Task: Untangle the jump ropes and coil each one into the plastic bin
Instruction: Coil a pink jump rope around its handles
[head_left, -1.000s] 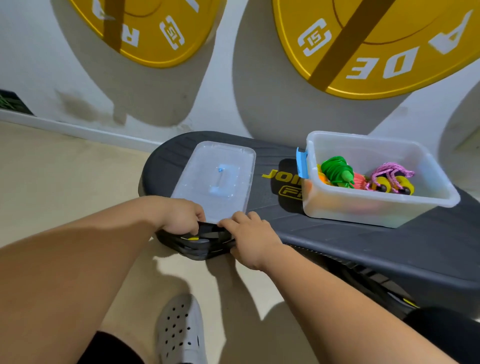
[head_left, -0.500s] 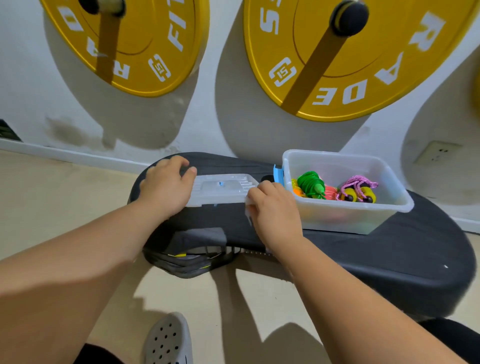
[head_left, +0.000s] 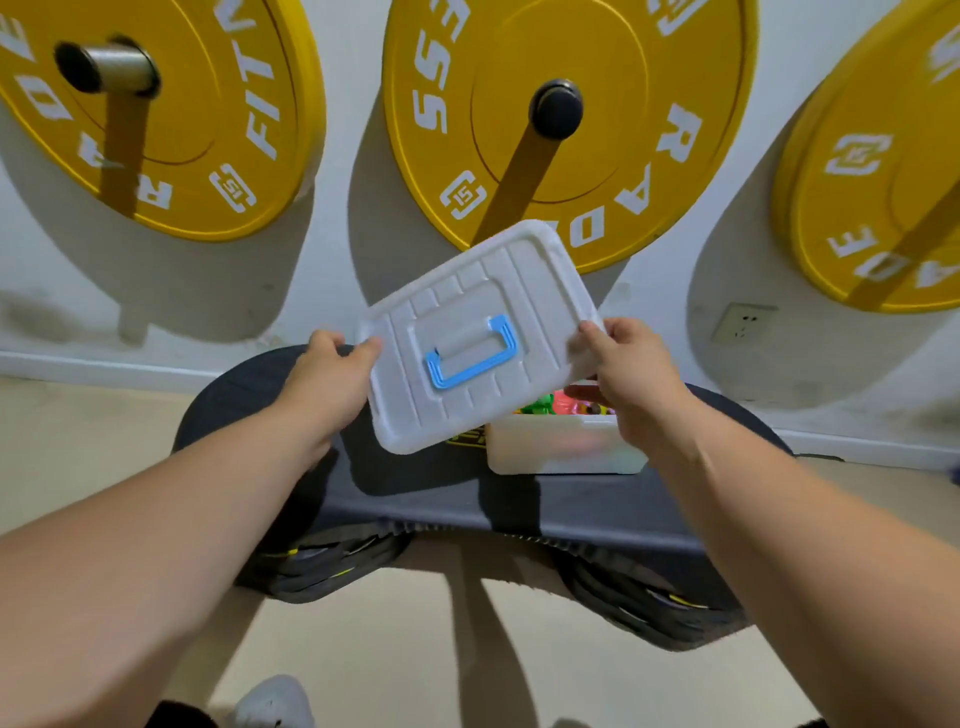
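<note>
Jump ropes (head_left: 546, 404) are sitting in the clear plastic bin (head_left: 566, 449). Only a bit of green and pink-red pokes over the rim, the rest is hidden, so can't tell how neatly they're coiled. The bin sits on the right half of a dark padded bench (head_left: 415, 488), toward its far edge.

The white lid (head_left: 452, 312) w/ a blue handle (head_left: 475, 366) is up in the air, tilted, just left of and above the bin. Its right corner overlaps the bin opening from this angle.

Left hand (head_left: 327, 384) has the lid's left edge, thumb on top, and the other fingers are prob underneath but not visible. Right hand (head_left: 634, 374) is clamped on the right edge, thumb on top and fingers curled below.

Further out there are 3 big yellow weight plates (head_left: 623, 104) on pegs on the far wall, a wall outlet (head_left: 745, 322) to the right, and a white perforated shoe (head_left: 270, 701) at the near edge on a beige floor.
</note>
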